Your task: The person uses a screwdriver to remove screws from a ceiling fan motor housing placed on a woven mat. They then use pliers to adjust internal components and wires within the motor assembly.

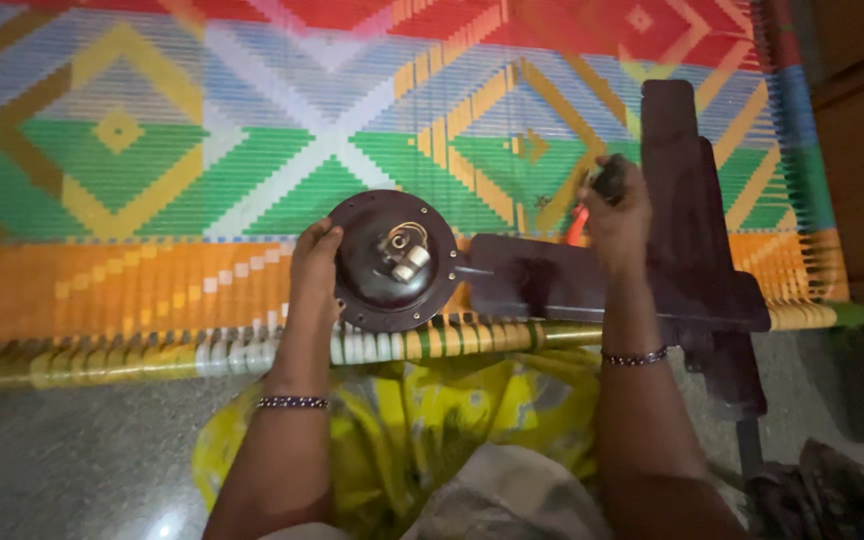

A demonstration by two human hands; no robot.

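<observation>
fan motor (pixel 392 262): round dark-brown metal disc, glossy, screws round rim, on woven bed edge (pixel 152 290) | blades (pixel 682 250) flat, dark | left hand (pixel 314 270) clasped disc rim | right hand (pixel 617 215) clenched on dark tool (pixel 608 180)

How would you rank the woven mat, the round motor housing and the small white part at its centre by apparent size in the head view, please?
1. Woven mat, largest by far.
2. Round motor housing.
3. Small white part, smallest.
</observation>
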